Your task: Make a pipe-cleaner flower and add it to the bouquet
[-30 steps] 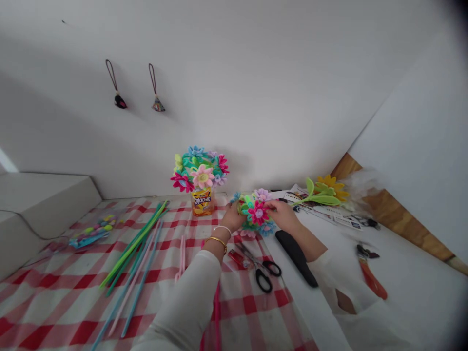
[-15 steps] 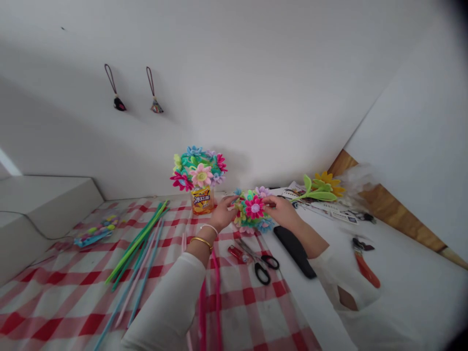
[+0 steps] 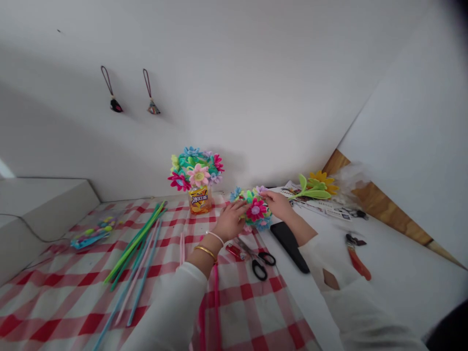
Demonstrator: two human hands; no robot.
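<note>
**Flower Bunch Held Between Both Hands at Cloth Edge**

The flower bunch (image 3: pixel 256 209), made of pipe-cleaner blooms in pink, blue and green, was located between the hands, above the far edge of the checked cloth (image 3: pixel 58 297). The left fingers (image 3: pixel 241 208) were closed against its left side. The right fingers (image 3: pixel 266 196) were set narrowly on its upper right, near a pink bloom. Contact at the rear of the bunch could not be determined.

The left hand (image 3: pixel 230 222) wore a white bracelet (image 3: pixel 215 238) and a gold bangle (image 3: pixel 204 251) at the wrist. The right hand (image 3: pixel 280 205) lay just above a black case (image 3: pixel 289 246).

Scissors (image 3: pixel 258 261) and a red lighter (image 3: pixel 234 252) lay below the bunch, on the cloth. Beyond the left hand, a finished bouquet (image 3: pixel 195 168) stood upright in a printed jar (image 3: pixel 200 200). Green, blue and pink pipe cleaners (image 3: pixel 135 241) lay loose on the cloth, with a clear bag of craft pieces (image 3: pixel 91 237) farther left.

On the white bench (image 3: pixel 310 297), orange-handled pliers (image 3: pixel 356 258) lay to the right. Papers (image 3: pixel 310 204) and a yellow sunflower (image 3: pixel 318 186) occupied the far corner.
</note>
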